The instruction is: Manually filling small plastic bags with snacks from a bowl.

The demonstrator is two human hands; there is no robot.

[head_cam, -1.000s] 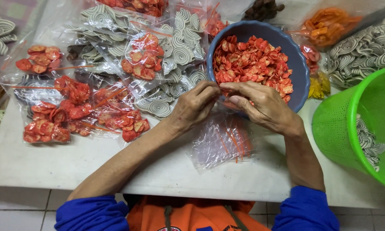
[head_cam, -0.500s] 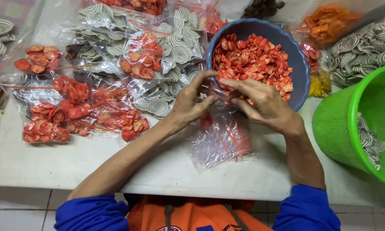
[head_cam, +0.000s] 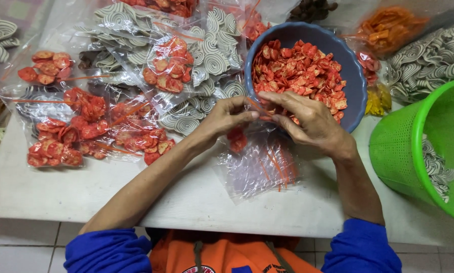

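My left hand (head_cam: 226,120) and right hand (head_cam: 308,121) meet at the near rim of the blue bowl (head_cam: 356,86), each grip pinched tight on the mouth of a small clear bag (head_cam: 238,139) holding a few red crackers. The bag hangs just before the bowl, over a stack of empty bags (head_cam: 260,167) on the bench (head_cam: 196,202). Filled packets (head_cam: 169,68) lie left of the bowl, a green basket (head_cam: 419,146) to its right.

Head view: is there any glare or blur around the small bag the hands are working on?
Head view: even, soft light with faint shadows; the clear bag between the left hand and right hand is sharp, with mild sheen on the empty bags below; the blue bowl reads clearly; the far corners are slightly soft.
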